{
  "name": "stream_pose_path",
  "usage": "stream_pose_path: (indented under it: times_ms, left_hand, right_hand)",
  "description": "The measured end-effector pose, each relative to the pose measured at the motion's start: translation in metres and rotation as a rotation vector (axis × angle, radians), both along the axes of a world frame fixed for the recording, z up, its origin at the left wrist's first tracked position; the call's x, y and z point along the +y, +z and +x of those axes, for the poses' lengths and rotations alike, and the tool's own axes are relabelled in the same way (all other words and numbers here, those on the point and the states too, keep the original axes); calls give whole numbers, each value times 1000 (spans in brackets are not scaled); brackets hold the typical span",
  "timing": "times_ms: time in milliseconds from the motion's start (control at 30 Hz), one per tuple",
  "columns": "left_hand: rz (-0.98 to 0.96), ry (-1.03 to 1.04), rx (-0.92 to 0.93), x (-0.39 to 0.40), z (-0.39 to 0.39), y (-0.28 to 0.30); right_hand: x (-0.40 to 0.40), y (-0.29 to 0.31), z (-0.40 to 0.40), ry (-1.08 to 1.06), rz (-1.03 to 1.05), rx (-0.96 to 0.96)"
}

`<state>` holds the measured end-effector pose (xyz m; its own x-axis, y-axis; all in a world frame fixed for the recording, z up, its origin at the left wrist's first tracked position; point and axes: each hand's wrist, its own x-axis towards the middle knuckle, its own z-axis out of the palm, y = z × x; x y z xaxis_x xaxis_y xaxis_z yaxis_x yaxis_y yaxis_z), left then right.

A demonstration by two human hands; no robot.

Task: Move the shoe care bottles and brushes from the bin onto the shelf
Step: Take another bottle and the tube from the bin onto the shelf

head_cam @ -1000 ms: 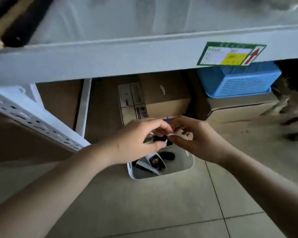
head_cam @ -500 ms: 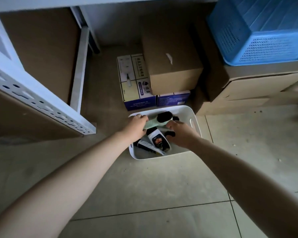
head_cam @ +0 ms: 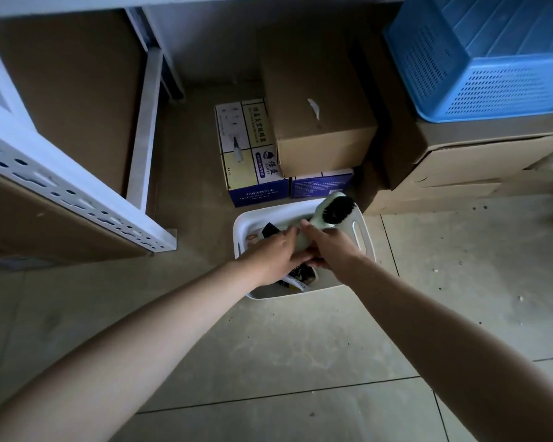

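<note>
A white bin [head_cam: 363, 232] sits on the tiled floor below me. A pale green brush with black bristles [head_cam: 334, 210] sticks up over the bin's far right corner. My right hand [head_cam: 329, 247] grips the brush handle, and my left hand [head_cam: 276, 253] closes on the same handle from the left. A black-capped bottle [head_cam: 270, 230] lies under my left hand. A white and black tube or bottle [head_cam: 297, 279] shows below my hands. The rest of the bin's contents are hidden by my hands.
A white perforated shelf rail [head_cam: 64, 189] runs at the left, with its post [head_cam: 144, 135] behind. Cardboard boxes [head_cam: 320, 122] and printed blue-white boxes [head_cam: 249, 154] stand behind the bin. A blue mesh basket [head_cam: 492, 59] rests on cartons at the right.
The view dropped from the shelf edge to the bin. My hands went down into the bin, and the brush now tilts up toward the far right corner with both hands on its handle.
</note>
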<state>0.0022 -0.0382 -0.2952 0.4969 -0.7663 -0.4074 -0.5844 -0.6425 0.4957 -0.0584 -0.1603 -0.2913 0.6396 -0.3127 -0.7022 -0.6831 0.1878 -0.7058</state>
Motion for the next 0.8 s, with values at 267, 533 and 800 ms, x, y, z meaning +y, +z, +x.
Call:
stream_pose_path:
  times_ms: [267, 533, 800]
  left_hand:
    - [196, -323, -99, 13, 26, 1]
    - [330, -510, -360, 17, 13, -25]
    - [118, -260, -205, 34, 25, -15]
  right_hand:
    - [-41, -14, -9, 341, -534, 170]
    - [-43, -11, -15, 647, -929, 326]
    - [-10, 7, -7, 778, -1149, -21]
